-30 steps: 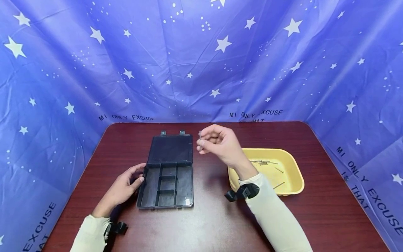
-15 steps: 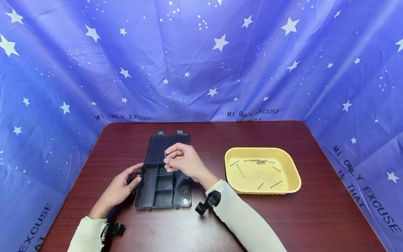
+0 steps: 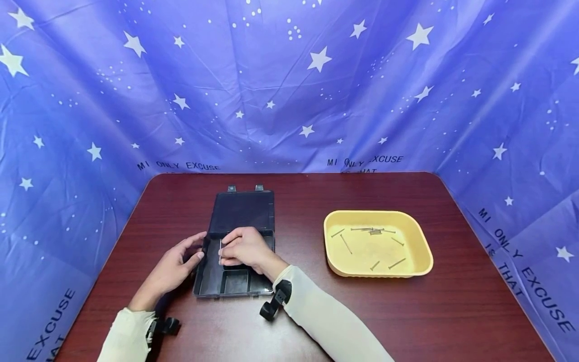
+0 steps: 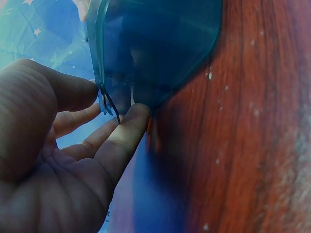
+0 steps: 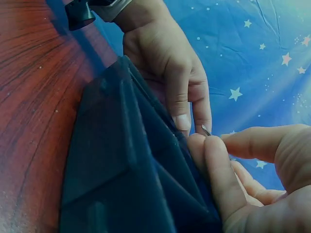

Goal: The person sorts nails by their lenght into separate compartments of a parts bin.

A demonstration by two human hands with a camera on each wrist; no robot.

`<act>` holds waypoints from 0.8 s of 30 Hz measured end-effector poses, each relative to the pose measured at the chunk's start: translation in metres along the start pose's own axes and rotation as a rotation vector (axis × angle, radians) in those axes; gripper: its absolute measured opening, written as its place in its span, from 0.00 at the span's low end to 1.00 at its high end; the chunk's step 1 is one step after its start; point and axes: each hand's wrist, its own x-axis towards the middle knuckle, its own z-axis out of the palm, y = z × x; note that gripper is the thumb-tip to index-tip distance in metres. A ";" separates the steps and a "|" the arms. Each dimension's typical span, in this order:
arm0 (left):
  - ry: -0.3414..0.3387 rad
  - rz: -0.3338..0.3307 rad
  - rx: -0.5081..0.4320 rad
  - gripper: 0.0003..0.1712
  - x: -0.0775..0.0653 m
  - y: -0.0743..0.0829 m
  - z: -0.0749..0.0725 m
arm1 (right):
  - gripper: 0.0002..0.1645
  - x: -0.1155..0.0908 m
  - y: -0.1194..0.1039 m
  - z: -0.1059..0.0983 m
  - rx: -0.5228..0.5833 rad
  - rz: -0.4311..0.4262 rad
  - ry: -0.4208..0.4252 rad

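Closest in, on the bench (image 3: 457, 286), the left hand (image 3: 172, 265) keeps its place at the left side of the black box (image 3: 235, 294), thumb and fingers gripping the edge. The left wrist view shows this better than the head view: the thumb meets the rim while a finger bears on the box's side.

The right hand (image 3: 244, 249) has travelled most. A second ago it hung between box and tray; half a second ago it was above the hinge line. Now it is lower and further left, pinching one nail (image 3: 220, 260) beside the divider of the long left compartment. So the nail has reached the box but is not yet let go; whether it touches the box, I cannot tell. The right wrist view shows just one tip poking out between the fingertips, while the head view shows its length.

Beyond, the lid (image 3: 244, 211) lies open. Off to the right, the yellow tray (image 3: 353, 259) holds loose nails (image 3: 375, 231), seen only from the head; these look undisturbed.
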 end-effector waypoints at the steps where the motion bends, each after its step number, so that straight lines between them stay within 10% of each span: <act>1: -0.002 0.001 -0.002 0.30 0.000 0.000 0.000 | 0.16 0.000 0.000 -0.001 -0.006 0.007 0.001; 24: 0.003 -0.004 -0.024 0.31 0.000 -0.001 0.001 | 0.23 -0.018 -0.025 -0.034 -0.063 -0.111 -0.077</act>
